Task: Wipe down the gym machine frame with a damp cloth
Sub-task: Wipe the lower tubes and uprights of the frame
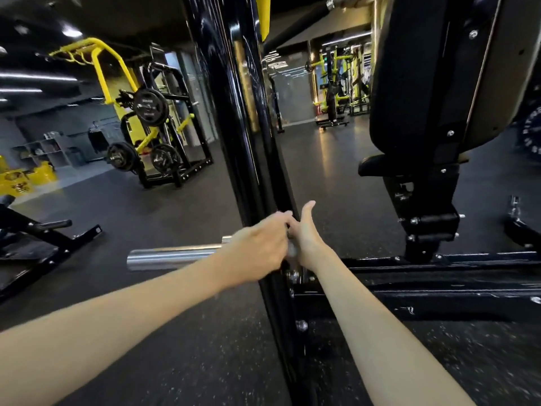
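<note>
The gym machine's glossy black upright post (pixel 234 118) runs from the top of the view down to the floor frame (pixel 439 282). Both hands meet low on this post. My left hand (pixel 257 244) reaches in from the left with curled fingers that pinch a small grey cloth (pixel 291 249). Only a blurred scrap of the cloth shows between the hands. My right hand (pixel 307 235) lies against the post's right side, touching the cloth, with its thumb pointing up. Its fingers are hidden behind the left hand and the post.
A chrome bar sleeve (pixel 172 257) sticks out left from the post, just under my left forearm. The machine's black padded seat back (pixel 424 83) stands at the right. A yellow rack with weight plates (pixel 150 108) stands at the back left, and a bench foot (pixel 44 230) at the left.
</note>
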Available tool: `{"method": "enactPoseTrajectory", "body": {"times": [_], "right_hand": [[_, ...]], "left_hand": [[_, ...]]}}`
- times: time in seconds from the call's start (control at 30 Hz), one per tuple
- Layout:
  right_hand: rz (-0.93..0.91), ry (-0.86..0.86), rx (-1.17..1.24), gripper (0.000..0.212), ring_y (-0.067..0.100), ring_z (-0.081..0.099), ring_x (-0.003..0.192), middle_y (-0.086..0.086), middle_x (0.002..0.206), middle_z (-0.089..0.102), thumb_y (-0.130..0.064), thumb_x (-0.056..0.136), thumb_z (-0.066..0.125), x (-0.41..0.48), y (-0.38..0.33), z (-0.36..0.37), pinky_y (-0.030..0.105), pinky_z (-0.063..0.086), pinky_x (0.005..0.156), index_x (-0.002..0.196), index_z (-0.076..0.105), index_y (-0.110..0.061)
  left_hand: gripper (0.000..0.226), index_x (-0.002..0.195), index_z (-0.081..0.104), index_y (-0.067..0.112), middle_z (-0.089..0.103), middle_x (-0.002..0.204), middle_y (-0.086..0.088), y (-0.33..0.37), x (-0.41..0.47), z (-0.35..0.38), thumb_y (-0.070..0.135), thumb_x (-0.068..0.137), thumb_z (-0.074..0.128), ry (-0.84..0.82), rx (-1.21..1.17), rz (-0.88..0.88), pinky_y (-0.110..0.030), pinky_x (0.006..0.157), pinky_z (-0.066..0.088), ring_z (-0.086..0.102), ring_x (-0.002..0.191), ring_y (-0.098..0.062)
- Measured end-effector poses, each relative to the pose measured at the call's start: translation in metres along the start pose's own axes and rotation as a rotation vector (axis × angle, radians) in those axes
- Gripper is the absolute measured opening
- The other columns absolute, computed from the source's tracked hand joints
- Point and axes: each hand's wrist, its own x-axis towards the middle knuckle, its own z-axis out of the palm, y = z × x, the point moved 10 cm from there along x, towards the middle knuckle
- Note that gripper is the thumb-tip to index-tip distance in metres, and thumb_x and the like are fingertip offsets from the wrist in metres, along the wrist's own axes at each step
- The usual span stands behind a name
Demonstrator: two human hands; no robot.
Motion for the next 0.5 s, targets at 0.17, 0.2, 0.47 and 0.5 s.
{"method": "enactPoseTrajectory", "body": {"times": [0.17, 0.2, 0.47, 0.5], "right_hand": [[-0.070, 0.101, -0.039, 0.095, 0.026, 0.054, 0.121, 0.011, 0.120, 0.065, -0.076, 0.086, -0.003, -0.004, -0.008, -0.011, 0.044, 0.031, 0.112, 0.141, 0.047, -0.017], [-0.078, 0.112, -0.065, 0.094, 0.026, 0.057, 0.118, 0.013, 0.119, 0.065, -0.075, 0.088, -0.001, -0.005, -0.008, -0.016, 0.043, 0.038, 0.108, 0.136, 0.052, -0.014], [-0.083, 0.163, -0.165, 0.083, 0.019, 0.057, 0.115, 0.008, 0.131, 0.060, -0.075, 0.088, 0.004, -0.022, 0.002, -0.003, 0.038, 0.040, 0.100, 0.115, 0.063, -0.023], [-0.085, 0.175, -0.169, 0.083, 0.019, 0.056, 0.117, 0.008, 0.131, 0.060, -0.074, 0.089, 0.005, -0.024, 0.002, -0.002, 0.039, 0.038, 0.104, 0.116, 0.063, -0.021]], "left_hand": [[0.036, 0.123, 0.062, 0.014, 0.056, 0.138, -0.001, -0.050, -0.028, 0.003, 0.031, 0.095, 0.049, 0.282, 0.002, -0.425, -0.050, 0.110, 0.003, 0.040, 0.137, -0.015], [0.041, 0.129, 0.058, 0.013, 0.051, 0.143, -0.001, -0.030, -0.034, 0.010, 0.032, 0.094, 0.050, 0.269, 0.002, -0.396, -0.051, 0.111, -0.001, 0.037, 0.138, -0.013], [0.048, 0.147, 0.033, 0.016, 0.028, 0.155, 0.000, -0.068, -0.048, 0.007, 0.033, 0.102, 0.033, 0.407, -0.086, -0.642, -0.052, 0.111, -0.006, 0.028, 0.140, -0.012], [0.047, 0.147, 0.032, 0.015, 0.027, 0.156, 0.000, -0.076, -0.051, 0.008, 0.031, 0.102, 0.031, 0.429, -0.136, -0.710, -0.052, 0.110, -0.004, 0.027, 0.140, -0.013]]}}
